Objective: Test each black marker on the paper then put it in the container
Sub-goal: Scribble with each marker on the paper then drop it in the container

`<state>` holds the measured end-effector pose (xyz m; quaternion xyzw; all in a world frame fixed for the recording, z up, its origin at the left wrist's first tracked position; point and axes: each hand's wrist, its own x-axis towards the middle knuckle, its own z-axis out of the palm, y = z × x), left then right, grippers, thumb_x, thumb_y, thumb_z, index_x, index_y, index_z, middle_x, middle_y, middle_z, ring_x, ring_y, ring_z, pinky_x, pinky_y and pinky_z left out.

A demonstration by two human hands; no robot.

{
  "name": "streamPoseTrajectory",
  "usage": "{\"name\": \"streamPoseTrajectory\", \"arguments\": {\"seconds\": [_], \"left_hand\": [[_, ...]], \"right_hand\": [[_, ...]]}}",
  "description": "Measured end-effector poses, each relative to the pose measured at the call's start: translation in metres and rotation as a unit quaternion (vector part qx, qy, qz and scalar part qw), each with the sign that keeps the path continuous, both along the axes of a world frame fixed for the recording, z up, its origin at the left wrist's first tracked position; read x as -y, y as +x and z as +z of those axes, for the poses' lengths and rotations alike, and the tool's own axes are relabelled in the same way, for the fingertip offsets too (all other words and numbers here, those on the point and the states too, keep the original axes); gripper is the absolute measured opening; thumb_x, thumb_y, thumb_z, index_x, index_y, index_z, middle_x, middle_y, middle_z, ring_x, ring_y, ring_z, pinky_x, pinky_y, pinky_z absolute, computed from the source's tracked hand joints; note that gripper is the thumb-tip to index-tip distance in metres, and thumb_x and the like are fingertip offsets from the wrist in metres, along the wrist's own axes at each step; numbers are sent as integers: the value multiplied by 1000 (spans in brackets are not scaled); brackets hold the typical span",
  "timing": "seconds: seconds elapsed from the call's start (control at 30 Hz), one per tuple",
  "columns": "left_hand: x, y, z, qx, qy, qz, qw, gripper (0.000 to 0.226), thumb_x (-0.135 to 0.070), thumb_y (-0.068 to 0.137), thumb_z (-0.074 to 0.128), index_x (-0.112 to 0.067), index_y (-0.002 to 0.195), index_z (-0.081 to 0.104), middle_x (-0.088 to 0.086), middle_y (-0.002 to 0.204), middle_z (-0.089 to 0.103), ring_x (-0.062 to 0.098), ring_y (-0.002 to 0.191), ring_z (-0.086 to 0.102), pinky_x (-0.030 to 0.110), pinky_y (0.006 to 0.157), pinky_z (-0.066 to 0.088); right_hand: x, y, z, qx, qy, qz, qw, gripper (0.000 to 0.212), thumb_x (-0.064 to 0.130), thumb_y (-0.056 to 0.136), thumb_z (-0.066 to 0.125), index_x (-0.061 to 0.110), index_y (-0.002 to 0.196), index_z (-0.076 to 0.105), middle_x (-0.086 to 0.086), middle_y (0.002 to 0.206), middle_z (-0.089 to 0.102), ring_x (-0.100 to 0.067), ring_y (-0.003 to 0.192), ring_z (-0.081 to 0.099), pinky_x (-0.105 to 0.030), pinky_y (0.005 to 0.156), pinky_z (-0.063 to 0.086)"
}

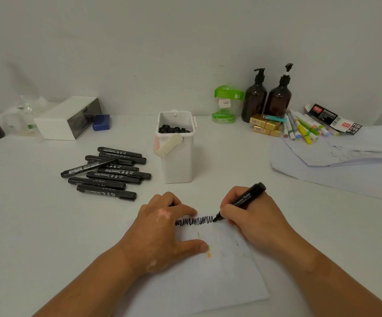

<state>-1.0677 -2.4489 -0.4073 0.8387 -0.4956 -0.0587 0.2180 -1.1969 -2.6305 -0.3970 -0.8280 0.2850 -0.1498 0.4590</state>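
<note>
our right hand (251, 216) gripped a black permanent marker (245, 199) in a writing pinch, thumb and fingers curled round the barrel near its tip, the back end tilted up and away to the right. the tip touched the sheet of paper (208, 275) at the right end of a black zigzag scribble (194, 221) that ran across the sheet's upper edge. our left hand (162, 227) lay on the left part of the paper, thumb stretched flat along it, the other fingers curled over a small black piece (173, 204) that peeked out between them (too little of it showed for us to name it). faint green and orange marks sat lower on the sheet, near the thumb.

beyond the hands the white container (177, 156) stood upright on the worktop (36, 225), its handle folded down the front, with black marker ends (174, 129) visible inside its open top. left of it, a loose pile of capped black markers (107, 172) lay on their sides, apart from the container.

against the wall stood two brown pump bottles (255, 99), a clear jar with a green lid (226, 104), gold boxes (265, 125), a heap of coloured markers (304, 130), loose sheets (345, 161), and on the left a white box (68, 121) beside a blue block (101, 122).
</note>
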Motion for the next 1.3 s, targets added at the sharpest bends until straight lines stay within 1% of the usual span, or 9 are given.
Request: {"name": "streamPoseTrajectory", "arguments": {"seconds": [0.2,0.37,0.53,0.6,0.67,0.8,0.93,1.07,1.3], "left_hand": [[0,-1,1,-8,6,-1,1000,76,-82,65,64,-44,131,57,-21,110,44,2,108,40,27,101,38],[0,-1,2,-7,13,0,1000,77,-83,65,63,-44,131,57,-22,109,44,2,107,40,26,100,38],[-1,-3,3,-8,10,2,1000,83,-81,67,62,-45,140,43,-23,116,43,1,111,39,25,102,37],[0,-4,5,-32,-28,15,999,68,-65,79,64,-45,140,39,-24,117,46,-1,110,40,19,96,39],[0,-3,8,-111,-88,34,989,49,-29,93,60,-43,135,40,-27,117,51,-3,105,45,8,85,39],[-2,2,10,-181,-165,40,969,63,10,89,43,-39,128,45,-30,113,60,3,100,55,9,76,45],[1,2,9,-249,-231,57,939,56,1,90,64,-40,127,50,-25,115,66,10,98,68,25,81,58],[1,7,9,-323,-231,92,913,42,-12,80,82,-43,105,70,-4,94,77,19,82,74,39,82,60],[1,8,10,-318,-237,66,916,33,-17,81,81,-45,98,75,-15,95,77,8,85,74,15,72,55]], "right_hand": [[1,1,-1,-1,-13,-20,1000,6,28,80,69,29,75,69,10,67,70,0,47,57,-13,50,39],[0,0,3,-6,-3,-14,1000,11,39,67,64,29,70,67,12,60,66,-1,53,56,-11,47,36],[4,-2,5,94,91,-64,989,17,14,85,68,21,70,65,5,52,58,-8,44,48,-25,48,36],[3,-3,9,139,160,-70,975,26,8,87,67,21,65,62,-2,54,57,-13,45,45,-24,42,35],[2,-3,13,168,208,-59,962,30,7,89,67,21,63,62,-5,56,56,-14,45,43,-22,39,33],[3,-3,15,197,254,-33,946,20,7,88,73,18,71,71,-4,57,50,-14,46,39,-21,39,31],[3,-4,18,220,302,1,928,4,13,81,75,16,82,77,-6,62,57,-15,51,48,-24,43,33],[3,-7,21,241,378,12,894,22,28,78,61,12,80,75,-13,63,60,-17,49,49,-25,41,35],[2,-6,22,240,315,0,918,13,24,77,67,17,69,62,-14,62,62,-16,45,47,-23,38,32]]}}
